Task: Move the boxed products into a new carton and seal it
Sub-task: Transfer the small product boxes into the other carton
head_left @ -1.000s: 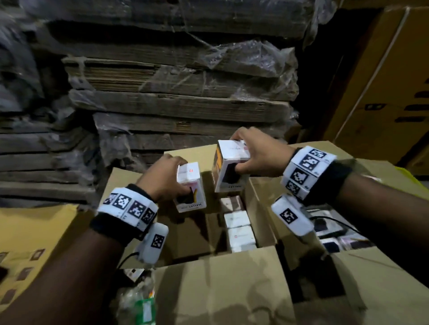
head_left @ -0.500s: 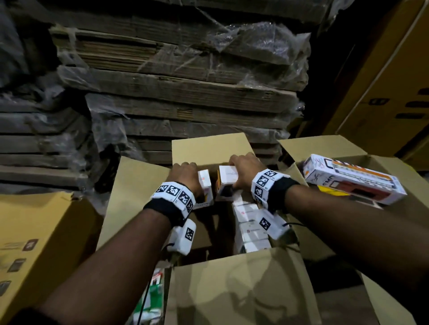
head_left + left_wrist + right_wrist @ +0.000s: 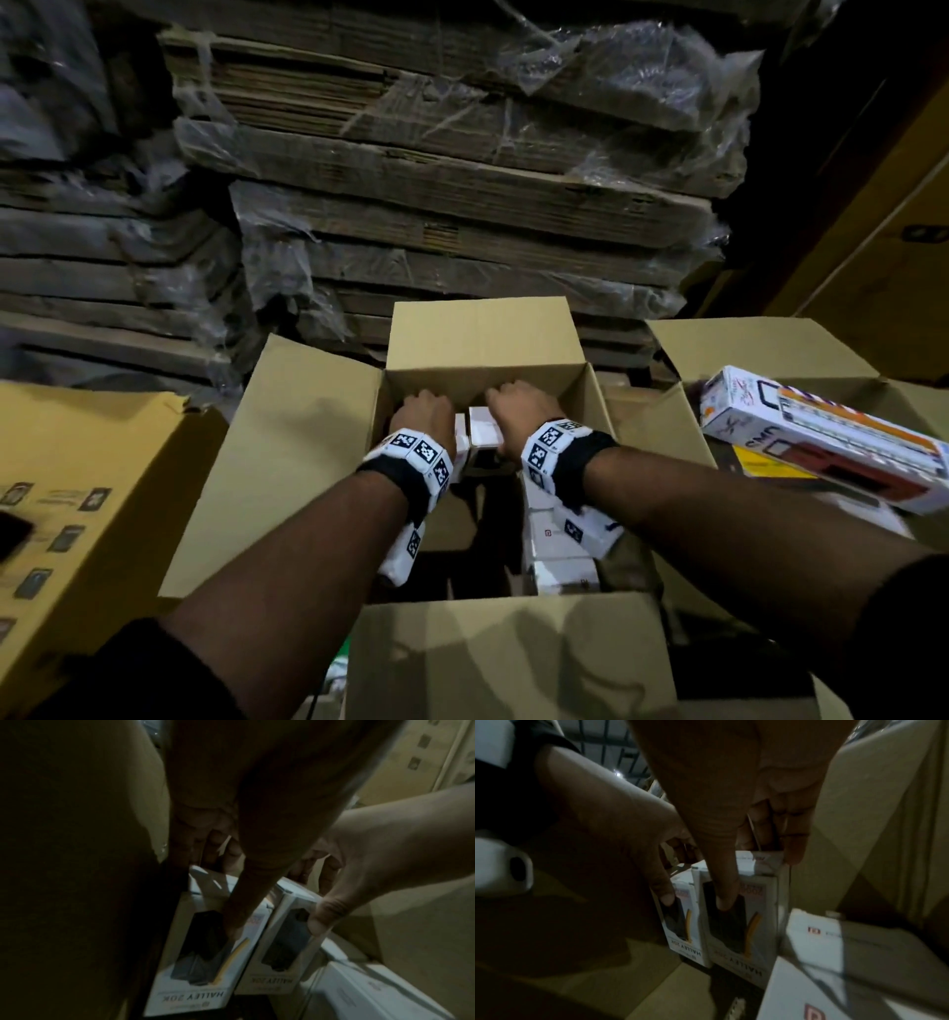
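Observation:
An open brown carton [image 3: 480, 336] stands in the middle of the head view. Both hands are down inside it near the far wall. My left hand [image 3: 429, 413] grips a white product box [image 3: 195, 963] with a dark item pictured on its front, thumb pressed on that front. My right hand [image 3: 518, 411] grips a matching white box [image 3: 741, 927] the same way. The two boxes stand upright side by side, touching. More white boxes [image 3: 562, 545] lie stacked along the carton's right side.
A second open carton [image 3: 760, 342] on the right holds a long white, orange and red box [image 3: 821, 447]. A yellow carton [image 3: 77, 488] sits at the left. Plastic-wrapped flat cardboard [image 3: 436, 180] is stacked behind. The near flap [image 3: 513, 663] stands up in front.
Both hands have carried their boxes from above the carton's rim down into it, toward the far wall, and brought the two boxes together.

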The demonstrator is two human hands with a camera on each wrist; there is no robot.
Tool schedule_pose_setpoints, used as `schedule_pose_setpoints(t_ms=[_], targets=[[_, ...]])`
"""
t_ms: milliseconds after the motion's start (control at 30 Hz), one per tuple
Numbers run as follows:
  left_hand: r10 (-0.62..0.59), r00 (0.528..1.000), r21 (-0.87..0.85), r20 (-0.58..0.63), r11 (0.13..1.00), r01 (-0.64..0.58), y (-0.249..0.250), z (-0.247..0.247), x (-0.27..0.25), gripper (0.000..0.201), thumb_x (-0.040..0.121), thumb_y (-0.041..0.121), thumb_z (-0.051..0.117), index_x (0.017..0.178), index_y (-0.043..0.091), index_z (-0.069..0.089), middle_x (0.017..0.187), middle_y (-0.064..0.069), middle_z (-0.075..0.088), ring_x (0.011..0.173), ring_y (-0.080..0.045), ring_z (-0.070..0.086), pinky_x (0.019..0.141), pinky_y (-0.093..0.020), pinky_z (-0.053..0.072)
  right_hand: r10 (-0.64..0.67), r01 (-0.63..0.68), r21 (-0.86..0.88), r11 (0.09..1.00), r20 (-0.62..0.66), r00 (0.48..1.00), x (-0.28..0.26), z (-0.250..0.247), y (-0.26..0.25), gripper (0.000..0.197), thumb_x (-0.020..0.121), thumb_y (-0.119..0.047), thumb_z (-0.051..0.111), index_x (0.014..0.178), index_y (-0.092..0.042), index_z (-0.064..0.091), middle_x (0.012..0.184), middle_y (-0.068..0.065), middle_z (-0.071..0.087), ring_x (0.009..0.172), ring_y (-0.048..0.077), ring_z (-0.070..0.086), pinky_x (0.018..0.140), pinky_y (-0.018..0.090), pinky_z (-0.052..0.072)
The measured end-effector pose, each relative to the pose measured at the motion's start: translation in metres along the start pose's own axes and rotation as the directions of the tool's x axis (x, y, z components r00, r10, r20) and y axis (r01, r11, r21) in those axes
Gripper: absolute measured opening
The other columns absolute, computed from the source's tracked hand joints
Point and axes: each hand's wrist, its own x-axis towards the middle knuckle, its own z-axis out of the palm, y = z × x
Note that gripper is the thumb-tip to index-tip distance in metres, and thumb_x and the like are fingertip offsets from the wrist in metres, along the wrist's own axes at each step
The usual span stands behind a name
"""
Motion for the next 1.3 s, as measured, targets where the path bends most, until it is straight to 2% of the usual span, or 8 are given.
schedule_pose_setpoints(t_ms=[200,300,567,833,933,1067,1167,1300], targets=[[-0.025,0.996,-0.036,0.087,0.999,0.028,0.000,0.019,0.001,0.048,0.093,0.022,0.065,0.134,0.007,0.047,0.138,-0.017,0.042,0.124,-0.033,0.049,0.100,-0.039,0.044,-0.024,0.025,-0.011,1.000,0.083,0.996,0.009,0.025,-0.003,0.043,0.080,-0.010,0.066,0.120,-0.007,0.049,0.121,0.015,0.056,0.114,0.033,0.051,0.090,0.041,0.046],[-0.018,0.997,-0.047,0.069,0.999,0.021,0.000,0.026,0.002,0.048,0.089,0.022,0.069,0.131,0.008,0.051,0.138,-0.017,0.041,0.122,-0.032,0.050,0.099,-0.038,0.045,-0.006,0.005,0.011,1.000,0.101,0.995,0.010,0.034,0.000,0.043,0.080,-0.011,0.069,0.119,-0.007,0.051,0.121,0.015,0.055,0.114,0.034,0.053,0.090,0.041,0.047],[0.013,1.000,0.045,-0.026,0.999,-0.012,0.003,0.026,-0.005,0.041,0.096,0.018,0.056,0.134,0.006,0.047,0.137,-0.014,0.045,0.128,-0.031,0.042,0.103,-0.035,0.039,-0.014,0.014,0.002,1.000,0.086,0.996,0.008,0.037,0.002,0.035,0.084,-0.011,0.064,0.118,-0.007,0.058,0.119,0.016,0.053,0.113,0.035,0.053,0.092,0.043,0.049],[0.053,0.996,-0.044,0.069,0.998,-0.050,0.005,0.029,-0.005,0.038,0.094,0.022,0.055,0.130,0.009,0.054,0.133,-0.016,0.050,0.121,-0.034,0.055,0.095,-0.040,0.047,-0.086,0.080,0.051,0.995,0.130,0.988,0.004,0.043,-0.002,0.030,0.088,-0.017,0.061,0.114,-0.004,0.064,0.117,0.016,0.057,0.111,0.034,0.057,0.090,0.038,0.047],[0.078,0.994,-0.070,0.082,0.995,-0.072,0.005,0.022,-0.007,0.032,0.094,0.018,0.056,0.124,0.009,0.061,0.129,-0.015,0.058,0.118,-0.032,0.059,0.094,-0.039,0.049,-0.045,0.034,0.079,0.996,0.147,0.988,-0.001,0.032,0.002,0.028,0.084,-0.020,0.067,0.110,-0.010,0.066,0.113,0.010,0.064,0.105,0.029,0.063,0.080,0.031,0.048],[0.109,0.994,-0.165,0.002,0.981,-0.107,0.008,-0.004,-0.015,0.029,0.085,0.021,0.067,0.112,0.010,0.065,0.111,-0.012,0.068,0.107,-0.032,0.065,0.084,-0.036,0.051,-0.007,0.006,0.234,0.972,0.002,1.000,-0.021,-0.001,0.016,0.028,0.086,-0.031,0.065,0.104,-0.009,0.067,0.104,0.013,0.069,0.097,0.032,0.064,0.072,0.031,0.047],[0.186,0.982,-0.242,-0.031,0.952,-0.188,0.013,-0.029,-0.026,0.047,0.078,0.034,0.077,0.119,0.016,0.061,0.117,-0.007,0.067,0.109,-0.028,0.063,0.089,-0.035,0.052,0.009,0.019,0.388,0.922,-0.070,0.997,-0.047,-0.032,0.032,0.029,0.083,-0.029,0.070,0.109,-0.017,0.071,0.109,0.004,0.071,0.102,0.023,0.065,0.084,0.028,0.050],[0.303,0.938,-0.308,-0.167,0.888,-0.342,0.026,-0.069,-0.056,0.039,0.081,0.031,0.076,0.117,0.022,0.065,0.116,-0.003,0.070,0.106,-0.024,0.064,0.085,-0.029,0.050,0.080,0.020,0.521,0.853,-0.170,0.982,-0.097,-0.073,0.054,0.028,0.081,-0.024,0.075,0.108,-0.016,0.071,0.105,-0.002,0.072,0.098,0.012,0.066,0.089,0.028,0.052]])
